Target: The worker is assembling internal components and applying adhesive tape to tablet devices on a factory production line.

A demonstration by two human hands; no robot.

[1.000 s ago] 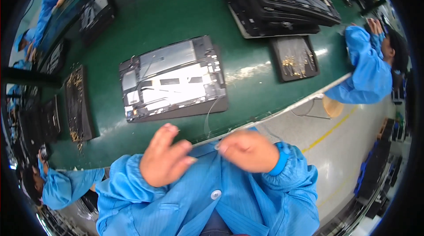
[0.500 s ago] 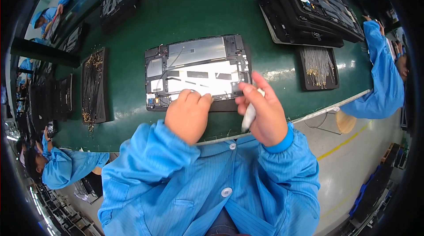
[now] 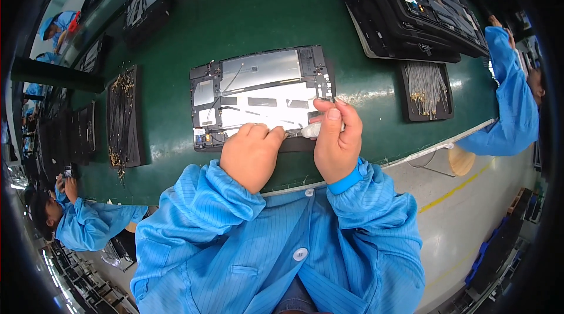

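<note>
An opened tablet-like device (image 3: 261, 70) lies on a dark tray on the green table, its metal plate, white inner panel and thin dark cables showing. My left hand (image 3: 251, 155) rests at its near edge with curled fingers, the tips pressed together; what they pinch, if anything, is hidden. Just to the right, my right hand (image 3: 338, 143) grips a small white object (image 3: 311, 130) whose kind I cannot make out. The white object points left, at the device's near right corner, close to my left fingertips.
Stacked device trays (image 3: 405, 20) stand at the far right. Nearer is a tray of grey cables (image 3: 427, 93); a tray of black cables (image 3: 124, 117) with gold ends lies left. Another device (image 3: 144, 8) sits far left. Co-workers in blue sit at both sides.
My right hand has turned and moved left, bringing the white object up against the device's near edge. My left hand has stayed in almost the same place.
</note>
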